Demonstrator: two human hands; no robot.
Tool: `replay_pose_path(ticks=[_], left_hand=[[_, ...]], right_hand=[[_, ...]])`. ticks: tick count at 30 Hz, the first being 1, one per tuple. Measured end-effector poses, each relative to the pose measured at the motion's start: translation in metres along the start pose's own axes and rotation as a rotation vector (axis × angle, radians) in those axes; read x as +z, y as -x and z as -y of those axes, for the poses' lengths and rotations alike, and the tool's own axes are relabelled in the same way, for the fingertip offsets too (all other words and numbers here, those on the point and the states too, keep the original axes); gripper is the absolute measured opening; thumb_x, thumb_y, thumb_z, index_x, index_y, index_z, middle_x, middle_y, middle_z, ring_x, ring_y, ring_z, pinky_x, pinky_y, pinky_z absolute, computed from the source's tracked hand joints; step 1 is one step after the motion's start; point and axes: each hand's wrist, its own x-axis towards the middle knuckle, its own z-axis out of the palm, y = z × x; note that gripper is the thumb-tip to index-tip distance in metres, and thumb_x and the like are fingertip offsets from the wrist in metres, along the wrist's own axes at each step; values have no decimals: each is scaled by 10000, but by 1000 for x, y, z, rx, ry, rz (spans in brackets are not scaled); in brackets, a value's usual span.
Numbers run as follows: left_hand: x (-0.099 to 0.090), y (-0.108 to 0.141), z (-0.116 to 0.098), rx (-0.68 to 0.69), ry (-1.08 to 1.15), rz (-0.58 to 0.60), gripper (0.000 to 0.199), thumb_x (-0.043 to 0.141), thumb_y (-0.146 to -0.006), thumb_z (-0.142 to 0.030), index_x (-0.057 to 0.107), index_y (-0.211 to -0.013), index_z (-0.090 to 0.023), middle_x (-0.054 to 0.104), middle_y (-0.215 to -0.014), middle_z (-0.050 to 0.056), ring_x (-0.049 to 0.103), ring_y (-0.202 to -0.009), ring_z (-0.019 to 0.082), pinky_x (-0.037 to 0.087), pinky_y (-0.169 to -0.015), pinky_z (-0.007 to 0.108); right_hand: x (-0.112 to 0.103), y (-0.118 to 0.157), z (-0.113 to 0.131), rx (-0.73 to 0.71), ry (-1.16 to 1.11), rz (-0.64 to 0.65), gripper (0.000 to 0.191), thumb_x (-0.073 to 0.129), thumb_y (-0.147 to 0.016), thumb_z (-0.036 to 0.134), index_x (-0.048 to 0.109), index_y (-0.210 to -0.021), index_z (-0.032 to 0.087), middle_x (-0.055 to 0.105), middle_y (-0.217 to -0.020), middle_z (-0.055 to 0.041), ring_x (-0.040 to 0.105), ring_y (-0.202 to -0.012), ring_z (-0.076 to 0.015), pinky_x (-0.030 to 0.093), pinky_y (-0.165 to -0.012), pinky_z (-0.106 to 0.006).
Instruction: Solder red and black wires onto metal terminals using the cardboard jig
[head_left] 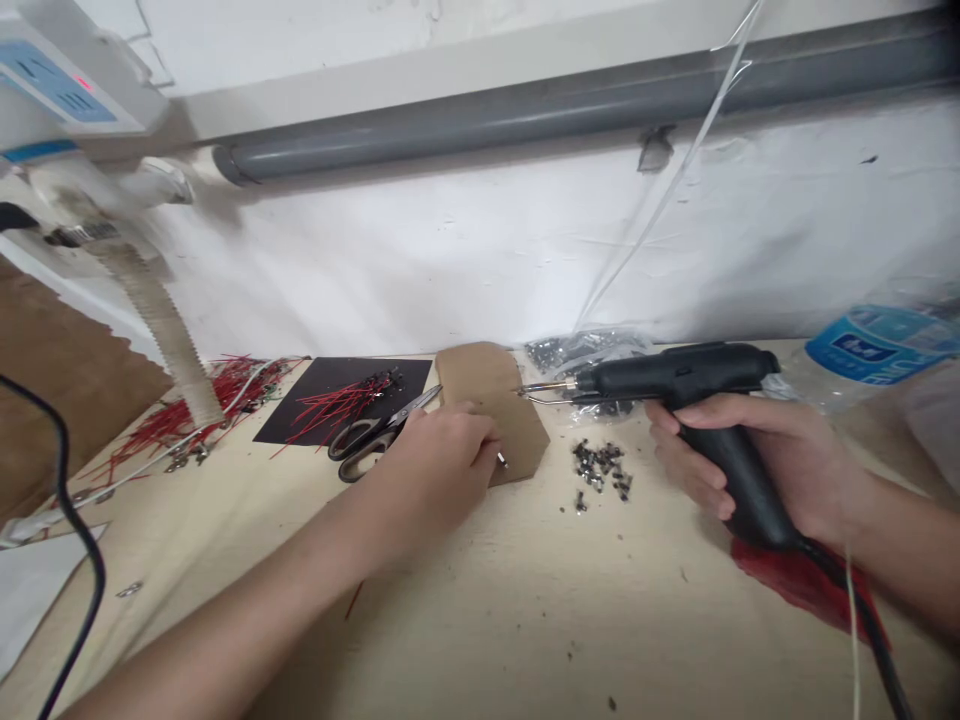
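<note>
My right hand (757,460) is wrapped round the handle of a black soldering gun (675,375), whose metal tip points left over a piece of brown cardboard (517,420). On the cardboard's left part rests my left hand (450,455), its fingers closed by a small metallic part (502,460); whether they pinch it is hard to make out. Scissors (375,435) lie just left of that hand, beside red wires (337,400) on a black sheet (292,410). Right of the cardboard is a pile of small black and metal parts (598,465).
A clear bag (577,348) of small parts lies by the wall. At right is a bottle with a blue label (862,345); a red item (787,580) lies under the right wrist. More red wires (172,410) surround a ribbed hose (161,310) at left.
</note>
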Motion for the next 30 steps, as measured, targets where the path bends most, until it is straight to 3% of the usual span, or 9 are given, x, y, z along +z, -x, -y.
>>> replay_pose_path(ticks=[5,8,14,20,30], left_hand=[[6,-3,-3,7,-70,-53,318,518,-993,-128,686,-726,-165,694,-843,65,642,-827,225,421,-843,405],[6,-5,-3,13,-90,-80,321,528,-996,-136,728,-749,-172,702,-866,80,657,-853,251,440,-870,443],[9,-3,-2,65,-59,-140,313,522,-955,-71,767,-795,-183,715,-832,74,673,-790,222,501,-783,365],[17,2,-2,62,2,-243,255,560,-958,-116,796,-893,-187,735,-867,82,694,-776,213,507,-676,312],[29,0,-1,122,61,-258,246,656,-935,-88,785,-755,-196,752,-839,58,684,-716,216,469,-645,339]], right_hand=[[-2,0,0,8,-4,11,161,758,-759,346,757,-796,189,584,-472,-14,528,-375,-152,451,-361,-231],[-1,0,0,11,-4,19,161,759,-757,346,749,-781,187,587,-468,-17,530,-367,-152,445,-365,-235],[-2,2,0,-7,-4,22,159,746,-778,347,739,-795,190,584,-475,-9,525,-379,-154,435,-374,-246],[0,1,1,0,-10,39,147,746,-781,338,734,-806,194,582,-482,-4,530,-386,-151,416,-382,-245],[0,1,0,-6,-11,42,150,724,-785,346,728,-795,196,591,-495,-13,533,-395,-154,399,-400,-256]])
